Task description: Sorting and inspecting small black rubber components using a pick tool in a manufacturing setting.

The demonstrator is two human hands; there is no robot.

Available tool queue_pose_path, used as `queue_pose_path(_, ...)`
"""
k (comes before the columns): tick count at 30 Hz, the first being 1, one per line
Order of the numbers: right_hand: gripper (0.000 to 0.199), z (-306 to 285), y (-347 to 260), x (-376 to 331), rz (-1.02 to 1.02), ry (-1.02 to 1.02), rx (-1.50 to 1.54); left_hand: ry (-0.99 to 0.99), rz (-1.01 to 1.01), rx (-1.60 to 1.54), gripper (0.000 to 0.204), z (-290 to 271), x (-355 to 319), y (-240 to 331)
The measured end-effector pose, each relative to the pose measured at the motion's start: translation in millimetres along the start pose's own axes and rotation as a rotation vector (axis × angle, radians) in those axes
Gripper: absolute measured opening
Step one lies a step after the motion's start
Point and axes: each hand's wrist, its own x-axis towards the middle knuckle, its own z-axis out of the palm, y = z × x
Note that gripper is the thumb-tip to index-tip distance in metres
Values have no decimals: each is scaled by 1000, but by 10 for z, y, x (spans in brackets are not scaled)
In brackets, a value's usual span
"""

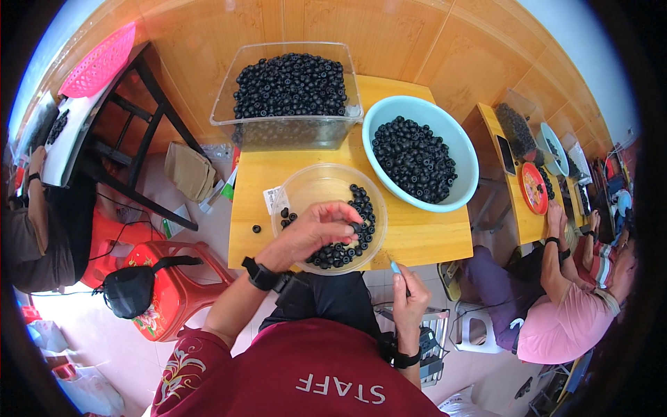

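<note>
Your left hand [316,233] reaches over the clear plastic bowl [306,186], its grip pressed together on 1 small black bead [356,227] at the fingertips, right above the heap of beads lying along the bowl's far-right and near rim. Your right hand [410,295] sits nearer your body, off the edge of the wooden surface [417,240], its grip pinched around a thin light-blue tool [394,266] that points up toward the bowl. Beyond the left grip stands a clear rectangular tub [288,94] full of black beads, and to its right a light-blue round basin [420,153] holding more. 1 stray bead [256,229] lies on the surface just left of the bowl.
</note>
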Motion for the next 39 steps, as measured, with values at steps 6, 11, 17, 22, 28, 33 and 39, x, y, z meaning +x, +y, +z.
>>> queue_pose_path(6, 19, -32, -334, 159, -77, -14, 42, -118, 11, -263, 22, 194, -33, -289)
queue_pose_path(11, 19, -55, -369, 178, -131, -46, -23, -161, 4, -341, 20, 237, -31, -368)
queue_pose_path(17, 20, -28, -310, 175, -249, -10, -28, -139, 3, -335, 19, 265, -75, -407)
queue_pose_path(22, 21, -33, -315, 163, -212, -17, -54, -135, -4, -346, 18, 279, -77, -405)
queue_pose_path(28, 21, -39, -282, 172, -249, -28, -66, -117, -17, -339, 15, 302, -59, -376)
queue_pose_path(33, 21, -58, -265, 175, -246, -19, -67, -124, -4, -326, 15, 313, -41, -391)
queue_pose_path(39, 18, -87, -121, 173, -226, 28, -166, -192, -55, -385, 13, 381, -32, -403)
